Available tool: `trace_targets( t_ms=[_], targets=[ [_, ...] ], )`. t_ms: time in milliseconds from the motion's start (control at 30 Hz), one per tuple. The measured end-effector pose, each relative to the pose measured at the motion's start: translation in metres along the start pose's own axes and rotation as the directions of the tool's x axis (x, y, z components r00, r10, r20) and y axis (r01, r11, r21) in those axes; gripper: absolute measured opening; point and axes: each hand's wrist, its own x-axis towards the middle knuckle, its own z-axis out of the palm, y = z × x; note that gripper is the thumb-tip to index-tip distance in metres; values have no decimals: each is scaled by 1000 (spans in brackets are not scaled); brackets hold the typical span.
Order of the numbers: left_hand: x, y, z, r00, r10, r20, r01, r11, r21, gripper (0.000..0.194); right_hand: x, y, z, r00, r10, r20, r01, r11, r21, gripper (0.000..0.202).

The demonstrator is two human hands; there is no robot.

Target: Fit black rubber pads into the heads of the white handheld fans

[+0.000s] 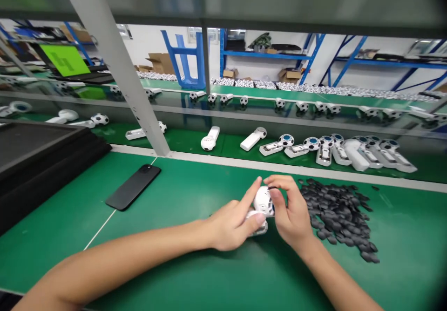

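**Two bare hands meet over a white ball-headed device above a green bench**

The left forearm stretches in from the lower left, almost level, and the left hand [232,225] is closed around the white device [262,201]. Its index finger points up along the far side of the round head, while the thumb lies across the near part of the body. The right forearm rises steeply from the lower right. The right hand [292,213] is curled and partly closed, its index finger arched over the head and its thumb bent in beside it. A dark sliver shows between those two tips; whether the right hand grips a separate piece cannot be told.

The bench top [167,273] is smooth, green and faintly glossy. Just beside the right hand spreads a heap of dark pieces [335,213], small, flat, matt and many-sided, overlapping like scales. A thin black phone [134,187] with rounded corners lies well to the left. Beyond a pale edging strip [223,163], a row of similar units [324,150] rests on green, several showing an open tray-like body and a football-patterned head.

The white device is held just above the bench, near the heap. It looks like hard, pale plastic: a rounded head with small dark slots, dark patches at its right side, and a body mostly covered by fingers.
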Motion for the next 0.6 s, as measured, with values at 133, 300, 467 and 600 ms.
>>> trace_targets(
  t_ms=[133, 300, 467, 600],
  targets=[
    [5, -6, 0, 996, -78, -53, 29, 791, -611, 93, 5, -9, -9, 985, 172, -7, -170, 978, 124, 5],
    [13, -13, -9, 972, -212, -104, 68, 670, -739, 90, 5, -18, -5, 836, 460, 299, -528, 823, 209, 16],
    [10, -16, -14, 973, -191, -128, 102, 859, -502, 80, 0, -18, 4, 780, 543, 313, -594, 799, 92, 23],
    [8, -12, -14, 969, -155, -193, 121, 977, -176, 89, -2, -15, 3, 812, 501, 300, -521, 853, -17, 18]
  ],
)
